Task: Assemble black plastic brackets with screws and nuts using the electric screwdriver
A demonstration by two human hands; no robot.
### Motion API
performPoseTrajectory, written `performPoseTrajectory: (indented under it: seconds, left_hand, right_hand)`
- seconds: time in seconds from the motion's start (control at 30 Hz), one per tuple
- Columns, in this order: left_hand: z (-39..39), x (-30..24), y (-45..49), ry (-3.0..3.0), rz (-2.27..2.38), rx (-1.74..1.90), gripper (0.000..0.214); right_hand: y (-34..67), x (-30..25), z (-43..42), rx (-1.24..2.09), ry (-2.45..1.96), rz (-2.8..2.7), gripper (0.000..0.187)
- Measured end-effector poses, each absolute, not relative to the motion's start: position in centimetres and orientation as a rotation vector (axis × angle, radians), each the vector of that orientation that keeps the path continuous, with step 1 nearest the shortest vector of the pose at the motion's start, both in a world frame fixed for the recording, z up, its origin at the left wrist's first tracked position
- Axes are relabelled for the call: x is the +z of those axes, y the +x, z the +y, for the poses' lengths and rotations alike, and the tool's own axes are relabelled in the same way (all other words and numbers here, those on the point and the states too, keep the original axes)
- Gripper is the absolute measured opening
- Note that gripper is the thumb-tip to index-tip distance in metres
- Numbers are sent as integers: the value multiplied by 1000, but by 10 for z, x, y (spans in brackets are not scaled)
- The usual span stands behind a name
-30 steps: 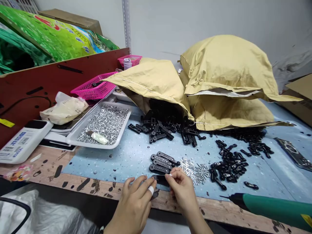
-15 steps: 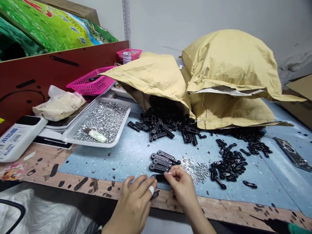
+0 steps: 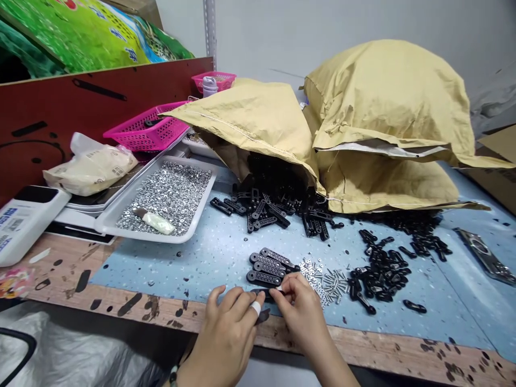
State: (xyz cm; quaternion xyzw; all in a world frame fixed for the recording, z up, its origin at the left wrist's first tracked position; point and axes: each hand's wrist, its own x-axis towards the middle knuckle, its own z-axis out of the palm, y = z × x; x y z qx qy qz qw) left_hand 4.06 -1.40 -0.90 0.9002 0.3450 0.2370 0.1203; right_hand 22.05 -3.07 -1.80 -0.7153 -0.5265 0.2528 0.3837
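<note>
Fingers [image 3: 295, 281] of the right hand [image 3: 305, 309] are pinched narrow on a black part [image 3: 266, 295] at the front of the blue mat [image 3: 161, 271], in the head view. Its left end is touched by the left hand [image 3: 229, 332]; a grip there cannot be told. Black bars [image 3: 266, 267] are laid just behind.

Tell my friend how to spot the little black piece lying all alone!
Find the stacked yellow sacks on the right. In front of them is a heap of black pieces. The lone black piece lies right of the heap's near end, touching no other.
</note>
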Motion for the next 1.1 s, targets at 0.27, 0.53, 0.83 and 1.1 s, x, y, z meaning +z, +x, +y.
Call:
performPoseTrajectory:
  seconds: [0.27, 0.53, 0.83, 1.1]
  left_hand:
    - [-5, 4, 37, 2508, 970, 579, 40]
    - [8, -1, 26, 2383, 1113, 711, 50]
    - [4, -9, 36, 2555, 1123, 735, 40]
    - [6, -6, 35, 2579, 1087, 758, 38]
  right_hand:
    - [223, 12, -42, 436, -1774, -1822, 20]
    - [219, 13, -30, 741, -1620, -1310, 20]
    - [219, -14, -8, 828, -1699, -1161, 27]
    - [220, -10, -4, 877, -1733, -1184, 25]
